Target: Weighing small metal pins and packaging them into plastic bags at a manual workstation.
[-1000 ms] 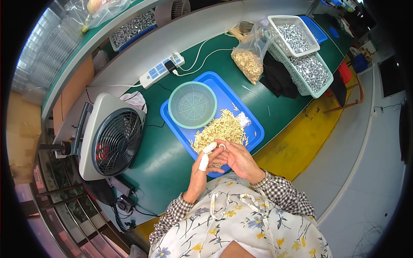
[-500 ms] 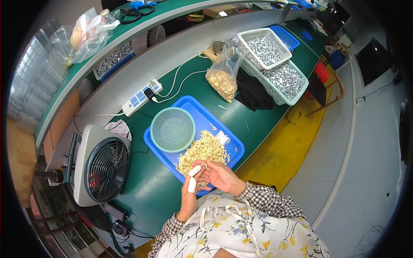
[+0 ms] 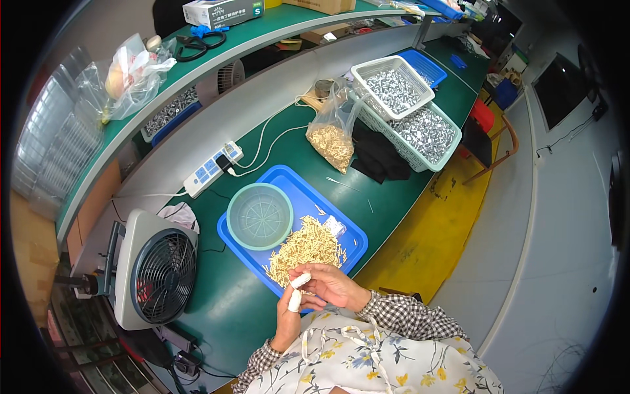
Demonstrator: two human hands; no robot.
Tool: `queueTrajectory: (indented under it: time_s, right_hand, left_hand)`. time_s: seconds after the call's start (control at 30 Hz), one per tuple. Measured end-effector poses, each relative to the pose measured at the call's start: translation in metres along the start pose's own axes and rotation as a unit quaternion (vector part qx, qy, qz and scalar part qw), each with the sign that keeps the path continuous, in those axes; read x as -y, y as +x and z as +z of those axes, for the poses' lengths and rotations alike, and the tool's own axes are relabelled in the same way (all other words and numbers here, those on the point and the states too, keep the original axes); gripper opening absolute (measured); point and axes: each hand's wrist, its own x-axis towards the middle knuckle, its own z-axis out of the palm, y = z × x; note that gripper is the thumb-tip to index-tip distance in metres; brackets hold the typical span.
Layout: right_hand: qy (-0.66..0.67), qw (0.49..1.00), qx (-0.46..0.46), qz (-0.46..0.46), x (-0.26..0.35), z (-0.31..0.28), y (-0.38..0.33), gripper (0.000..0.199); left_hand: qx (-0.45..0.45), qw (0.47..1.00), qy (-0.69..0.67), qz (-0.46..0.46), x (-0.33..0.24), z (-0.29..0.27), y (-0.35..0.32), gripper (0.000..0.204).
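Note:
My left hand (image 3: 289, 322) has white coverings on its thumb and a finger, and its fingertips are pinched together. Against them press the curled fingers of my right hand (image 3: 336, 287). Both hands meet over the near edge of a blue tray (image 3: 357, 253). Anything between the fingertips is too small or hidden to make out. Just beyond the hands lies a loose heap of small brass-coloured pins (image 3: 305, 246) in the tray. A round translucent green basin (image 3: 260, 217) stands at the tray's far left, and a small clear packet (image 3: 335, 226) lies beside the heap.
A grey fan (image 3: 161, 269) stands left, a power strip (image 3: 213, 169) behind the tray. Farther back are a bag of brass-coloured pieces (image 3: 331, 141), a black cloth (image 3: 380, 154) and baskets of silvery parts, the upper one a white basket (image 3: 394, 115). A shelf (image 3: 256, 36) runs along the back.
The view has shifted, so the table sits lower in the picture. My right hand has turned and its fingers have closed in over the left fingertips; both hands remain together at the tray's near edge.

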Motion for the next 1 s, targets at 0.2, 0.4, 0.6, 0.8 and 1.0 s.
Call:
queueTrajectory:
  time_s: [0.2,0.4,0.6,0.8,1.0]
  right_hand:
    - [-0.008,0.997,0.079,0.010,-0.006,0.003,-0.008,0.024]
    - [-0.056,0.996,0.069,-0.001,-0.010,0.012,-0.010,0.021]
    - [-0.363,0.926,-0.083,-0.055,-0.019,0.035,-0.007,0.021]
    - [-0.352,0.929,0.029,-0.110,-0.021,0.022,0.002,0.031]
    - [-0.378,0.920,0.089,-0.045,0.003,0.035,-0.005,0.044]
  left_hand:
    - [0.000,1.000,-0.023,-0.006,-0.013,0.006,-0.001,0.049]
    - [0.017,0.994,-0.110,-0.006,-0.015,0.007,0.006,0.049]
    - [-0.054,0.993,-0.098,-0.030,-0.008,-0.002,0.018,0.037]
    - [-0.091,0.984,-0.140,-0.054,-0.023,-0.004,0.020,0.038]
    - [-0.113,0.992,-0.042,0.029,-0.027,0.004,0.012,0.040]
